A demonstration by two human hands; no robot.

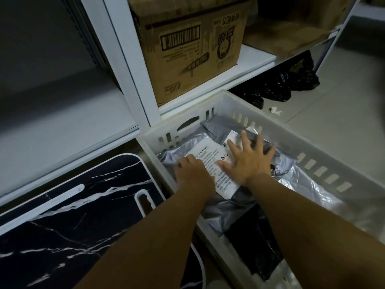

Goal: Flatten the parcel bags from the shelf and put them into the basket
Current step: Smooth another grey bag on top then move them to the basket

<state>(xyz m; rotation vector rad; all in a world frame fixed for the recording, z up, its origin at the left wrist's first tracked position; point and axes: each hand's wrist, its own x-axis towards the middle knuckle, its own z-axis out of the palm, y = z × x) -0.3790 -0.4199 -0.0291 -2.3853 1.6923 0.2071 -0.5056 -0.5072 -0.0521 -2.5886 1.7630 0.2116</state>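
both bare hands press down inside the white plastic basket [325,161], which sits on the floor at about 4 o'clock from the white metal shelf [133,80]. the right hand [248,161] lies flat with fingers spread wide, palm down on a white printed parcel bag [210,157] and on the grey bags under it; it grips nothing. the left hand [192,174], at 9 o'clock of the right one and close beside it, rests on the left edge of the same white bag with its fingers curled downward; whether it pinches the bag or only presses on it cannot be told. a second small white packet [234,139] shows at 12 o'clock of the printed bag, partly under the right fingers. grey parcel bags [227,213] fill the basket around and below the hands, with a black bag [256,243] toward 6 o'clock and a clear crinkled one [308,184] at 3 o'clock. on the shelf board at 12 o'clock stands a cardboard box [187,49]. black plastic bags [279,88] lie under the shelf at 1 o'clock. a black marbled board [62,226] with white trim lies at 8 o'clock.
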